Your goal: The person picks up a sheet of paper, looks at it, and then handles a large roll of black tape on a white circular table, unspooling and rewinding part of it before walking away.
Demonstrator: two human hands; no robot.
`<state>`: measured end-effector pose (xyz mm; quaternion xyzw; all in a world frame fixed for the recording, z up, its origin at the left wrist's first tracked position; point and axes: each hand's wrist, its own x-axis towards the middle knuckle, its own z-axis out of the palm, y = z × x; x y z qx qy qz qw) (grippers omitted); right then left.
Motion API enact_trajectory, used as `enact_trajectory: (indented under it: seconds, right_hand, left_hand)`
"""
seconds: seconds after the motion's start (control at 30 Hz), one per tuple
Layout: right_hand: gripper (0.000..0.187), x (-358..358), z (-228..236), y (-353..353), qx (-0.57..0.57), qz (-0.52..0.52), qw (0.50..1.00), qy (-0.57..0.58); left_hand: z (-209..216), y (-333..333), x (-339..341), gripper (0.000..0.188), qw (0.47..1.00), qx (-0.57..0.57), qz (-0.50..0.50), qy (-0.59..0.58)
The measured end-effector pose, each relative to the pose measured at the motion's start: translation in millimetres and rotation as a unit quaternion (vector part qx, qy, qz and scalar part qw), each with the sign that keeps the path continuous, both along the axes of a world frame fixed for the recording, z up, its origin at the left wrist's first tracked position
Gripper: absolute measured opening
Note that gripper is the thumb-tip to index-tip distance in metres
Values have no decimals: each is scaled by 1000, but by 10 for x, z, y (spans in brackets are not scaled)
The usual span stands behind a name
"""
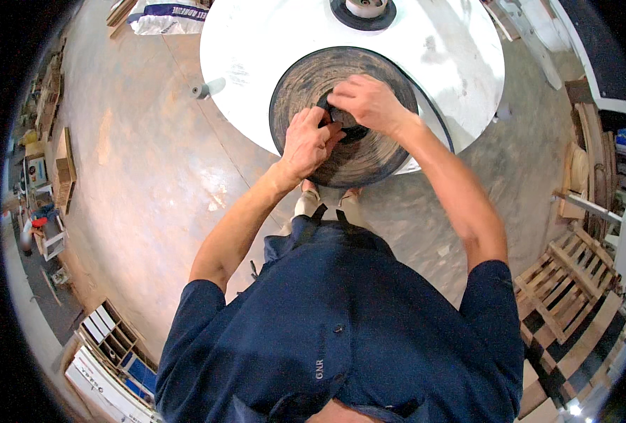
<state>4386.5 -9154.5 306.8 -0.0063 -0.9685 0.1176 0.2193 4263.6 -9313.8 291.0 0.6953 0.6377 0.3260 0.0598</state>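
A large flat coil of strip (295, 92), brown with dark streaks and a black outer edge, lies on the round white tabletop (235, 77) and overhangs its near edge. My left hand (307, 143) is at the left of the coil's dark centre, thumb and fingers closed at the inner turns. From the right, my right hand (368, 103) reaches over the centre with its fingers curled down and closed at the inner edge. Both hands nearly meet there, and their fingertips are partly hidden. A loose black outer turn (436, 116) bows away from the coil's right side.
A smaller dark disc with a pale hub (364, 8) sits at the table's far edge. A small grey cylinder (200, 92) stands on the floor left of the table. A white sack (166, 17) lies at far left. Wooden pallets (567, 282) lie at right, and a shelf unit (115, 338) stands near left.
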Motion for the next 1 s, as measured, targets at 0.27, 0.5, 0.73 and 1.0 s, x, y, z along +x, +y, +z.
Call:
enact_trajectory:
  seconds: [0.27,0.5,0.73,1.0]
  right_hand:
    - [42,697,58,-526,-42,-134,989,-44]
    - [47,648,23,-439,-6,-138,988,-71]
    - [46,654,-6,-440,-48,-135,987,-69]
    - [43,681,9,-518,-74,-175,981,-43]
  left_hand:
    - [65,10,64,23,999,3,22,36]
    - [-17,-221,394,70,992,-93,31,77]
    - [-14,-164,182,79,984,-136,8,113]
    - [67,-191,112,72,987,-119,59,91]
